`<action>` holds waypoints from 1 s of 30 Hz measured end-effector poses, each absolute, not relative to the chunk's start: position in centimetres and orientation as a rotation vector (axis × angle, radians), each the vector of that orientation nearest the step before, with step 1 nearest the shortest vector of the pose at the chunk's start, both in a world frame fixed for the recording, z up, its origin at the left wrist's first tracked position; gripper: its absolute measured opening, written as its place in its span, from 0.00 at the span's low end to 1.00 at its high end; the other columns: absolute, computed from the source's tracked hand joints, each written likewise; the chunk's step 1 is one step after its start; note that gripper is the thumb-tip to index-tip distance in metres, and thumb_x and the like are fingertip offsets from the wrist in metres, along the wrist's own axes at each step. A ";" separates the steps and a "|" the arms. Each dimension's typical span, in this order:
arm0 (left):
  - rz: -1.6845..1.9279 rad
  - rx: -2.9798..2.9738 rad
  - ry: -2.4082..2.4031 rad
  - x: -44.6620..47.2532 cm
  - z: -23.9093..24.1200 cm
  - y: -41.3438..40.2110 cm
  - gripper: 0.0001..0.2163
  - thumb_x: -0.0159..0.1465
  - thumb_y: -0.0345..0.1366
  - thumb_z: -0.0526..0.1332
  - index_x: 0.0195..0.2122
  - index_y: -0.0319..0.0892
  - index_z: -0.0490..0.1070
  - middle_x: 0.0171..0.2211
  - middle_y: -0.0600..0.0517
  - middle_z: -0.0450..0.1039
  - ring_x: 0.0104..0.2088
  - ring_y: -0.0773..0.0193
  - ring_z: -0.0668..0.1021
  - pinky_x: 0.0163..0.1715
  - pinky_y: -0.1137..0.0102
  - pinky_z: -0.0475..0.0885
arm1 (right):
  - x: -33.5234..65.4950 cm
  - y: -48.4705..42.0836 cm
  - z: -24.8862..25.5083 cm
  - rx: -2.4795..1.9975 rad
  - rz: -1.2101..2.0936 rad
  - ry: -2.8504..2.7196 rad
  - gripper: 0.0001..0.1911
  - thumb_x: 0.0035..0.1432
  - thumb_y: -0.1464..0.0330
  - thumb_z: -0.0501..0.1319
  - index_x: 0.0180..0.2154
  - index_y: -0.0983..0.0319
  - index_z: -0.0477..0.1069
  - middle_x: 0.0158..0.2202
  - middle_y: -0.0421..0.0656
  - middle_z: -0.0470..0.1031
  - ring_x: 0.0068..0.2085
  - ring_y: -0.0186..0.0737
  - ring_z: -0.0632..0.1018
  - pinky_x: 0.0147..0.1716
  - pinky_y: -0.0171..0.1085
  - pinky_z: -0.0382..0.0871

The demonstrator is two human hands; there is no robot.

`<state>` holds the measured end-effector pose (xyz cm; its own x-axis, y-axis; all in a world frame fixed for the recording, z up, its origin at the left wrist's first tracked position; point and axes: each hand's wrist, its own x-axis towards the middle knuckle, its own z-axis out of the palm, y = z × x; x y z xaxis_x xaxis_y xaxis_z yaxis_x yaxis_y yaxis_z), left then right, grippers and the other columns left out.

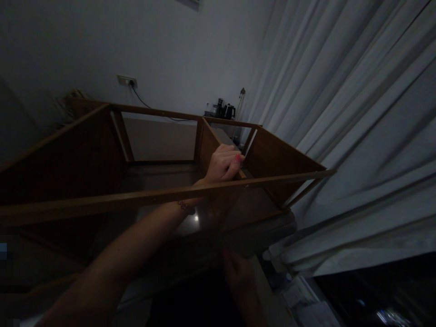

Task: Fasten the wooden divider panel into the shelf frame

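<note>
My left arm reaches from the lower left to a wooden frame [112, 199] with an open top. Its front rail crosses the wrist, just above a bracelet [185, 207]. My left hand [225, 162] is closed, fingers curled over the top edge of the frame's middle divider [208, 141]. A pink nail or mark shows on one finger. Lower down, in deep shadow, my right hand [238, 271] is near my dark clothing, below the front of the frame. Its fingers are too dark to make out, and I cannot tell if they hold anything.
Long white curtains [340, 113] hang along the right side. Against the back wall are a black kettle [229, 111] and a wall socket [126, 81] with a plugged-in cable. Pale boxes or papers [303, 295] lie at the lower right. The room is dim.
</note>
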<state>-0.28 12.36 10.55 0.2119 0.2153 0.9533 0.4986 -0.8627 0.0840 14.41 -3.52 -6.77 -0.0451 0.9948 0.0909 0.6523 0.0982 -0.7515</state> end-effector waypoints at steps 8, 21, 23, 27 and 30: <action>-1.697 -2.265 -0.687 -0.3 10.5 12.4 0.19 0.64 0.37 0.38 0.16 0.42 0.52 0.15 0.56 0.55 0.21 0.69 0.59 0.29 0.68 0.58 | 13.6 -3.8 -7.5 -1.414 1.533 -1.118 0.28 0.47 0.44 0.50 0.20 0.64 0.65 0.09 0.32 0.55 0.11 0.24 0.55 0.11 0.27 0.43; -1.731 -2.247 -0.662 -0.3 10.5 12.5 0.19 0.64 0.37 0.38 0.17 0.42 0.53 0.15 0.55 0.55 0.21 0.68 0.59 0.28 0.68 0.58 | 13.1 -4.0 -6.8 -1.341 1.521 -1.027 0.25 0.49 0.48 0.53 0.15 0.61 0.58 0.11 0.32 0.53 0.13 0.25 0.54 0.12 0.28 0.49; -1.729 -2.253 -0.675 -0.3 10.4 12.5 0.19 0.64 0.37 0.38 0.17 0.42 0.53 0.15 0.55 0.55 0.21 0.69 0.59 0.28 0.68 0.58 | 13.2 -3.8 -7.1 -1.373 1.390 -1.098 0.23 0.49 0.49 0.54 0.17 0.61 0.61 0.11 0.33 0.56 0.13 0.26 0.57 0.12 0.28 0.50; -1.728 -2.237 -0.692 -0.3 10.4 12.5 0.19 0.64 0.36 0.39 0.16 0.42 0.52 0.15 0.56 0.54 0.21 0.69 0.59 0.28 0.68 0.58 | 13.4 -4.1 -6.2 -1.535 0.861 -1.395 0.17 0.51 0.54 0.56 0.21 0.60 0.67 0.16 0.37 0.67 0.18 0.32 0.67 0.19 0.30 0.57; -1.719 -2.232 -0.668 -0.3 10.5 12.5 0.18 0.64 0.36 0.39 0.16 0.42 0.52 0.15 0.56 0.54 0.21 0.69 0.59 0.28 0.68 0.58 | 13.6 -4.5 -5.4 -1.630 0.513 -1.590 0.12 0.53 0.58 0.55 0.29 0.57 0.72 0.25 0.42 0.75 0.26 0.38 0.74 0.27 0.33 0.61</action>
